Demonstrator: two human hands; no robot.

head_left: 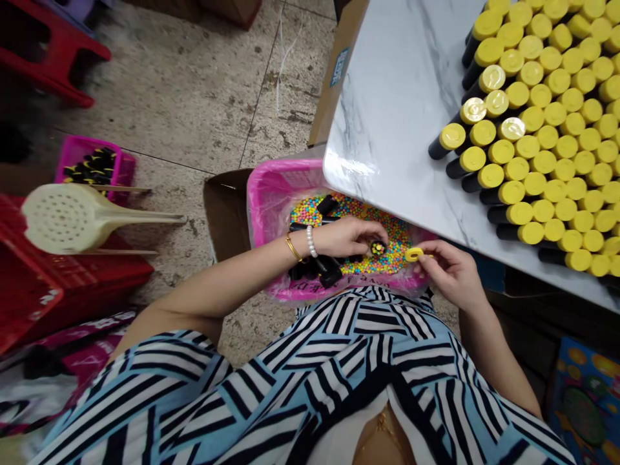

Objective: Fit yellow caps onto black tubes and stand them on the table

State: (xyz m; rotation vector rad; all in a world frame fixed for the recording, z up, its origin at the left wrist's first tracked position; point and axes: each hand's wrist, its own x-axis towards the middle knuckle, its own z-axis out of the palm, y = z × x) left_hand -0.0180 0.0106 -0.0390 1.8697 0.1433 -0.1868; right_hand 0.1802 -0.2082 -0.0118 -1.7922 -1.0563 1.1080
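Observation:
My left hand (346, 236) is closed around a black tube (378, 248) whose open end faces me, with small coloured balls showing inside. To its right, my right hand (450, 270) pinches a yellow cap (413, 254) between thumb and fingers, a short way apart from the tube. Both hands are over a pink basket (264, 194) lined with clear plastic. Many small multicoloured balls (394, 236) fill its bottom. Several black tubes (330, 271) lie on the balls under and beside my left wrist.
A marble-patterned table (387, 97) overhangs the basket and bears rows of yellow-capped black tubes (533, 155). A cardboard box (227, 219) stands left of the basket. Farther left are a cream perforated scoop (62, 218), a small pink basket (126, 169) of black-and-yellow parts and a red stool (62, 64).

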